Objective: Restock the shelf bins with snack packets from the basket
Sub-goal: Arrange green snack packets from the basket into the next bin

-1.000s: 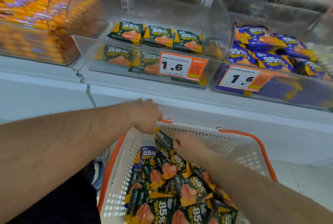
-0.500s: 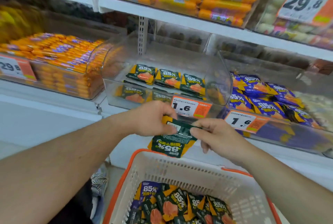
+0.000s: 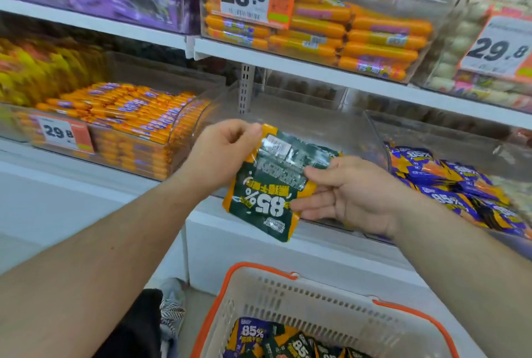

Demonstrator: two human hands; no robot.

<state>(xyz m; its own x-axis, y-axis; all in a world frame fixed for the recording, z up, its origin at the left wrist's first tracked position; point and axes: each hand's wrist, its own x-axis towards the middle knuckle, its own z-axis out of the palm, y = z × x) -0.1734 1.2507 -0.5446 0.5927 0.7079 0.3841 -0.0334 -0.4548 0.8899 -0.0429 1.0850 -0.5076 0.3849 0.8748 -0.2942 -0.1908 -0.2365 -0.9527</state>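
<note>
I hold a green snack packet (image 3: 272, 182) upside down between both hands, in front of the clear middle bin (image 3: 322, 130). My left hand (image 3: 221, 153) pinches its top corner at about ten o'clock, fingers curled; my right hand (image 3: 345, 193) grips its edge at three o'clock, thumb on the face and straighter fingers behind. The white basket (image 3: 313, 303) with orange rim sits at six o'clock, more packets inside. A bin of purple packets (image 3: 449, 182) lies at three o'clock, orange sausages (image 3: 123, 110) at nine.
</note>
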